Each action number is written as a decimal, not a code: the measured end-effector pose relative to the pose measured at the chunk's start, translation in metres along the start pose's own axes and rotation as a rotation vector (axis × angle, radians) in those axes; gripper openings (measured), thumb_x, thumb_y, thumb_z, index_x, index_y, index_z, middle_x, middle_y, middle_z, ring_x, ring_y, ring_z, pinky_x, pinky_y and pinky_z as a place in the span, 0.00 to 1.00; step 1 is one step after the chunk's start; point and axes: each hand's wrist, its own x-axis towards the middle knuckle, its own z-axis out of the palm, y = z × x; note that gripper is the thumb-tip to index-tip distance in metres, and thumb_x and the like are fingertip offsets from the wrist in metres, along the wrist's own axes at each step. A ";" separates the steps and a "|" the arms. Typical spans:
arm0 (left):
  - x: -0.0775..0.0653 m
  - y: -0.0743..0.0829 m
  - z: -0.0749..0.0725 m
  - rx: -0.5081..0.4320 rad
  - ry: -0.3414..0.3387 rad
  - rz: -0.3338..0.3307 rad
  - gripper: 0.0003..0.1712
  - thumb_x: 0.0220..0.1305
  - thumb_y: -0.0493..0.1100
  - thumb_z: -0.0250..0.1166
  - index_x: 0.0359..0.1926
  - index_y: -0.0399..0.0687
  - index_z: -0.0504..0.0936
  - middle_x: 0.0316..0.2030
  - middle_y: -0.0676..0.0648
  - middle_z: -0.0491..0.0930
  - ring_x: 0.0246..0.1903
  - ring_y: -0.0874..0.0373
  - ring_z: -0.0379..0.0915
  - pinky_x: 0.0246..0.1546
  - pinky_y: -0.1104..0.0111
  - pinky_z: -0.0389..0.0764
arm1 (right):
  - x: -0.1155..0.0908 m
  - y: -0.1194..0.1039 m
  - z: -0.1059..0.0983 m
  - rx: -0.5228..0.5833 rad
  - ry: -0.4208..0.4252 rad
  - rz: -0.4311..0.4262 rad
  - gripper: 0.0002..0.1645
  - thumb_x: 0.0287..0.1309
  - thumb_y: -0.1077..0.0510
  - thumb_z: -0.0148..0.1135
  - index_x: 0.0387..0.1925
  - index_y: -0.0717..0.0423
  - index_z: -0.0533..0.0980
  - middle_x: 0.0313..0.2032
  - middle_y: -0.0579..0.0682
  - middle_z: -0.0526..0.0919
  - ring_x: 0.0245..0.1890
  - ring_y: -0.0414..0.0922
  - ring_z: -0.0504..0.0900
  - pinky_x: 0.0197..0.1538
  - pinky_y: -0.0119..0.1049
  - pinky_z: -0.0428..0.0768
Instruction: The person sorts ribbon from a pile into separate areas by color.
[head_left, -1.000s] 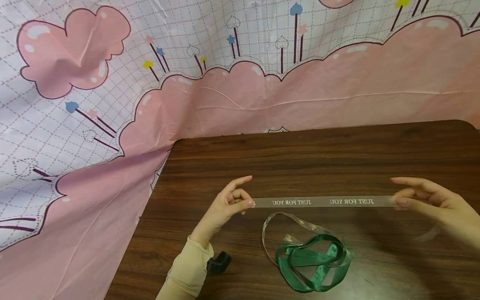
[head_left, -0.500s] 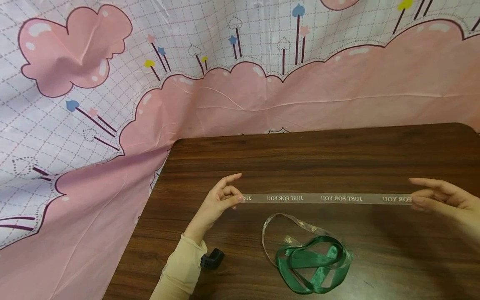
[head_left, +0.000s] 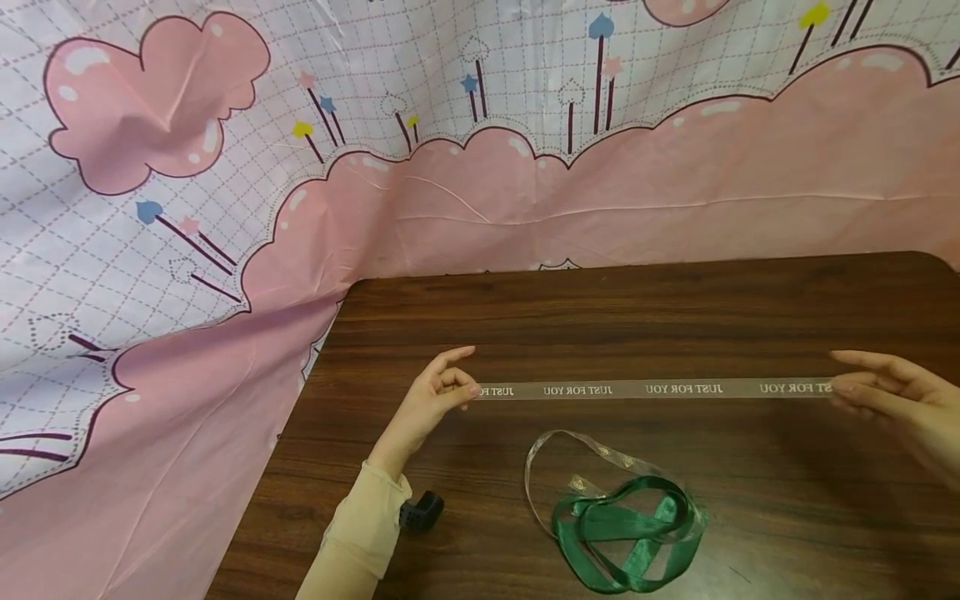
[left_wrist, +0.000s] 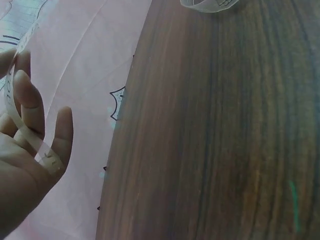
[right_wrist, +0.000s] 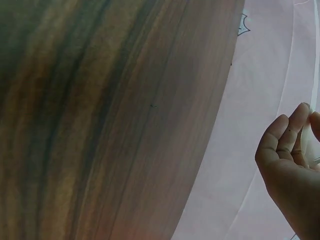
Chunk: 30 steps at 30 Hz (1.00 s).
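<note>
A sheer pale ribbon (head_left: 652, 389) printed with white "JUST FOR YOU" lettering, mirrored in the head view, is stretched level above the table. My left hand (head_left: 432, 396) pinches it between thumb and fingers at the left, index finger extended. At the other side my right hand (head_left: 896, 396) pinches it the same way. In the left wrist view a short tail of the ribbon (left_wrist: 31, 134) runs across the fingers and palm of the left hand (left_wrist: 25, 160). The right wrist view shows the right hand (right_wrist: 292, 160) at its edge, its pinch partly cut off.
Below the stretched ribbon, a loose coil of green satin ribbon (head_left: 609, 525) lies on the dark wooden table (head_left: 637, 325). A thin sheer ribbon with gold motifs (head_left: 617, 457) is tangled with it. A black device (head_left: 422, 512) sits at the left cuff. Behind hangs a pink-and-white patterned cloth (head_left: 465, 200).
Both hands have moved apart, the left to the left and the right to the right. A longer stretch of lettered ribbon shows between them. The green coil stays in place.
</note>
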 end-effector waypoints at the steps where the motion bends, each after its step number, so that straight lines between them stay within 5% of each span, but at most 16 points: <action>1: 0.003 -0.001 0.000 0.003 0.002 -0.006 0.31 0.63 0.39 0.60 0.65 0.53 0.62 0.32 0.56 0.78 0.31 0.62 0.72 0.38 0.66 0.75 | 0.001 -0.001 0.000 -0.017 0.011 0.026 0.29 0.63 0.78 0.37 0.63 0.61 0.62 0.43 0.46 0.83 0.41 0.37 0.83 0.43 0.21 0.78; 13: 0.049 -0.004 0.004 0.118 0.060 -0.059 0.31 0.61 0.43 0.63 0.64 0.55 0.64 0.33 0.53 0.79 0.35 0.44 0.74 0.48 0.52 0.74 | 0.042 -0.009 0.009 -0.442 0.085 0.296 0.26 0.67 0.62 0.49 0.64 0.48 0.60 0.41 0.31 0.81 0.41 0.29 0.81 0.40 0.20 0.78; 16: 0.061 -0.007 0.003 0.168 0.084 -0.068 0.30 0.61 0.44 0.63 0.64 0.56 0.64 0.33 0.51 0.80 0.38 0.40 0.73 0.47 0.52 0.75 | 0.052 -0.006 0.007 -0.399 0.064 0.294 0.24 0.67 0.61 0.49 0.62 0.46 0.60 0.41 0.31 0.81 0.41 0.29 0.81 0.40 0.20 0.78; 22: 0.080 -0.015 0.002 0.306 0.099 -0.095 0.30 0.60 0.47 0.64 0.63 0.57 0.65 0.36 0.49 0.82 0.40 0.49 0.75 0.45 0.63 0.74 | 0.066 0.008 0.003 -0.293 0.022 0.300 0.20 0.68 0.61 0.47 0.58 0.40 0.63 0.41 0.31 0.82 0.40 0.29 0.81 0.41 0.22 0.79; 30: 0.098 -0.029 0.004 0.395 0.071 -0.144 0.34 0.60 0.48 0.64 0.66 0.51 0.63 0.37 0.50 0.83 0.43 0.55 0.76 0.54 0.57 0.73 | 0.074 0.025 -0.004 -0.291 -0.013 0.311 0.17 0.68 0.61 0.46 0.52 0.36 0.61 0.39 0.29 0.81 0.38 0.29 0.82 0.40 0.21 0.78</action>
